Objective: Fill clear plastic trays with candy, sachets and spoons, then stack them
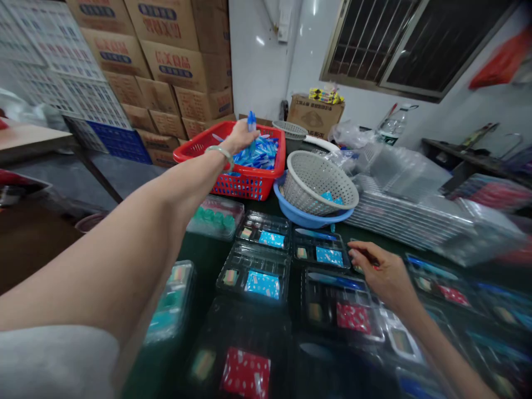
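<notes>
My left hand (pixel 241 136) reaches over the red basket (pixel 249 185) and grips blue pens (pixel 251 123) that stand up from its fingers. More blue pens (pixel 266 152) fill the basket below it. At the right, my right hand (pixel 380 269) has its fingers closed near the edge of a clear tray (pixel 320 249); what it may hold is hidden. That tray holds a blue pen, a small striped block and a blue patterned packet (pixel 329 256). Other trays around it hold blue or red packets (pixel 353 317); some have a pen along the top.
A grey colander (pixel 316 180) sits in a blue basin (pixel 310 220) right of the red basket. Stacked clear trays (pixel 399 213) lie at the right. Cartons (pixel 178 61) rise behind, with a table (pixel 33 136) at the left. A box of green pieces (pixel 216 217) is below the basket.
</notes>
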The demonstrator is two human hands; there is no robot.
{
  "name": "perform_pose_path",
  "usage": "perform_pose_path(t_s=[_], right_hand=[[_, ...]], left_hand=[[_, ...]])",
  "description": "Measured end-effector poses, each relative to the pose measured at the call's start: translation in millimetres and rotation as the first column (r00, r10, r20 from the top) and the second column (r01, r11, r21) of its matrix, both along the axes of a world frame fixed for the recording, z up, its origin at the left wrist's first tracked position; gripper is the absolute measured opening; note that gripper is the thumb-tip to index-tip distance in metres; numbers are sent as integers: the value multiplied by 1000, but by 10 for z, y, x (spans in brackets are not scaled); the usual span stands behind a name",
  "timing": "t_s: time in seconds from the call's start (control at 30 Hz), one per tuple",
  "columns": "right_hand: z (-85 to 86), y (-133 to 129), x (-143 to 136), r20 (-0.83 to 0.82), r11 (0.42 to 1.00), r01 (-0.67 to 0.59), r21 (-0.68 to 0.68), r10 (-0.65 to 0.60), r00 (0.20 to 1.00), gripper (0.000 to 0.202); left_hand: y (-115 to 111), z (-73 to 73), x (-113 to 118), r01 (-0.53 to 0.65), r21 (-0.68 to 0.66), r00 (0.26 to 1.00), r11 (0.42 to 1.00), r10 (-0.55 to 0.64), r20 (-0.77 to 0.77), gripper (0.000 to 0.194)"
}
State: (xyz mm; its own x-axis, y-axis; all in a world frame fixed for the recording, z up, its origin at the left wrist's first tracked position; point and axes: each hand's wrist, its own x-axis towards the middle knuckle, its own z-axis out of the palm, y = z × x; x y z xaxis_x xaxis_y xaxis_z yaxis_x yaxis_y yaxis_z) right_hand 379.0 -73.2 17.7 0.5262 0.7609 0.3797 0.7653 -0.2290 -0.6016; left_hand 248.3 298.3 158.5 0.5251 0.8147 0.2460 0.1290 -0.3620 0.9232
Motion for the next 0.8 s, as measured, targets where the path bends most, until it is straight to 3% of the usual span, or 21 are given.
perform_pose_path(t_s=[0.07,0.13,0.2,0.27,0.3,0.33,0.37,0.43,0.47,0.6,0.67,0.8], right_hand=[[138,53,-170,-79,999,-34,43,37,996,24],[273,146,-406,-201,993,-78,86,94,975,25],[386,268,-670,-374,978,-141,156,190,908,28],[462,400,-913,-544,946,-195,258,309,780,34],[482,461,-1013,-612,927,-213,307,364,702,38],[492,514,-1094,-665,911,-226,344,406,627,41],[491,556,-1156,-705,901,-241,360,432,563,42],[466,596,-1226,-750,891,-281,356,452,484,37],[449,594,-1238,-761,889,-303,343,452,466,33],[374,482,-1200,-788,896,-338,288,422,449,27],[326,410,-1146,-803,913,-315,259,385,455,29],[161,334,-929,-809,954,-185,235,298,507,30]], left_hand=[[-161,171,-167,75,-20,991,997,-73,112,17],[-440,249,-380,210,-74,965,975,-195,174,19],[-807,173,-619,348,-146,930,926,-320,184,22],[-1189,-48,-852,449,-243,892,860,-416,176,26],[-1361,-190,-957,547,-397,835,737,-512,200,27],[-1509,-335,-1049,620,-535,760,574,-609,227,29],[-1629,-473,-1127,651,-612,702,449,-663,261,27],[-1785,-694,-1237,666,-687,641,292,-695,325,25],[-1824,-769,-1271,667,-698,634,260,-691,348,24],[-1830,-870,-1328,650,-724,661,230,-641,390,22],[-1778,-862,-1355,640,-728,700,247,-580,418,21],[-1577,-855,-1497,552,-736,832,391,-313,458,19]])
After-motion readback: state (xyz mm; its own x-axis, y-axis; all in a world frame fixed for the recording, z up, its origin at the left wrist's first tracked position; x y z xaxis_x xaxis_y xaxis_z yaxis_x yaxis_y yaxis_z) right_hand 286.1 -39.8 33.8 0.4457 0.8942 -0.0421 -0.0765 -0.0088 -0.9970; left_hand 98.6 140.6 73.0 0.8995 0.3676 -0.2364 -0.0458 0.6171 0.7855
